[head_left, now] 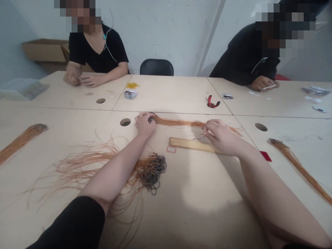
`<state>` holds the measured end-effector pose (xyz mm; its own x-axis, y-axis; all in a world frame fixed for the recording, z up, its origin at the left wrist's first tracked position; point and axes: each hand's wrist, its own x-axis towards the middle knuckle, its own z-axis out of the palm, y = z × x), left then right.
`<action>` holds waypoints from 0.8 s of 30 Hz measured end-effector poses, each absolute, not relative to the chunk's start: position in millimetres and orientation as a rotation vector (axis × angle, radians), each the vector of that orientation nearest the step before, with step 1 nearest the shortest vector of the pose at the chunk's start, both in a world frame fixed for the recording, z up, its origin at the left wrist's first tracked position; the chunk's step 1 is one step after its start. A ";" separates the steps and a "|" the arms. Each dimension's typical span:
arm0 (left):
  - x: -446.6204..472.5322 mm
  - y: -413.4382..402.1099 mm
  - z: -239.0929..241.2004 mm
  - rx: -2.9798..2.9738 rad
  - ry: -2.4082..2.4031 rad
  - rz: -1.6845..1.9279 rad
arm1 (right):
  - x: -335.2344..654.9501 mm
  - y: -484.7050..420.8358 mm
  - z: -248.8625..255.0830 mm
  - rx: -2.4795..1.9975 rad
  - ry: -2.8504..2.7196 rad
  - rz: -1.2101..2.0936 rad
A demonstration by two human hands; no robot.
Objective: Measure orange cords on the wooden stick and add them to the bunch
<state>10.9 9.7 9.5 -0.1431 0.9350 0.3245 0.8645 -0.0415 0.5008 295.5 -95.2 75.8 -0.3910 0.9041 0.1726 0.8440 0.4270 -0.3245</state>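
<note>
From the head cam, we've got a wire bundle (178, 122) lying sideways along the far edge of the table (207, 221), stretched between our hands: left hand (144, 125) pinching its dark end, right hand (220, 135) closed on it near the loose end.

Soft, bright light (wide-angle edge distortion)

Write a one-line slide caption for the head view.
Left hand and right hand hold a bundle of thin orange strands taut behind a wooden ruler.
</note>
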 end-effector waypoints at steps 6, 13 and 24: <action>30.3 -13.2 16.2 2.728 1.510 0.416 | 321.5 -99.0 91.0 -1.608 -2.427 0.182; 26.7 -7.3 16.1 2.609 1.797 0.414 | 348.6 -106.3 103.8 -1.680 -2.366 0.083; 4.4 30.5 0.3 2.427 1.873 0.417 | 385.5 -117.8 120.0 -1.857 -2.204 -0.009</action>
